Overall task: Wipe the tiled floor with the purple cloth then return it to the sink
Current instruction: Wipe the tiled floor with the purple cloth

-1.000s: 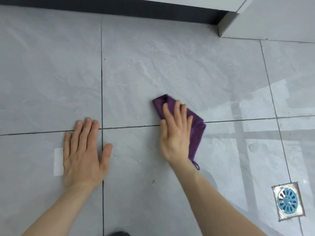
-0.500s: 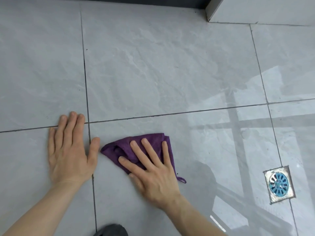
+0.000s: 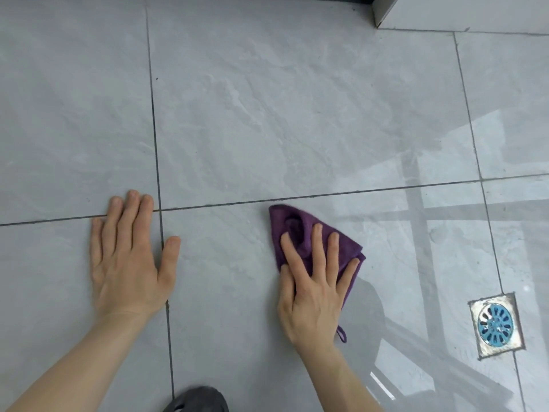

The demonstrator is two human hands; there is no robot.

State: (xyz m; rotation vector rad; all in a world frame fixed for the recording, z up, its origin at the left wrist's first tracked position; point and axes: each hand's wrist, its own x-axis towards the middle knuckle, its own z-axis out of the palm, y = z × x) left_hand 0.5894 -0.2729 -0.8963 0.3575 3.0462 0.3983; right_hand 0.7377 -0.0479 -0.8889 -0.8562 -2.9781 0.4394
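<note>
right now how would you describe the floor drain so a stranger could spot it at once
Start from the grey tiled floor and look to its lower right, past the right hand pressing the purple cloth. The floor drain sits beside a grout line: the only square metal plate, with a round blue slotted grate.

my right hand hides the purple cloth's near half | dark shoe cut off, bottom edge | both my forearms cut off, bottom edge
</note>
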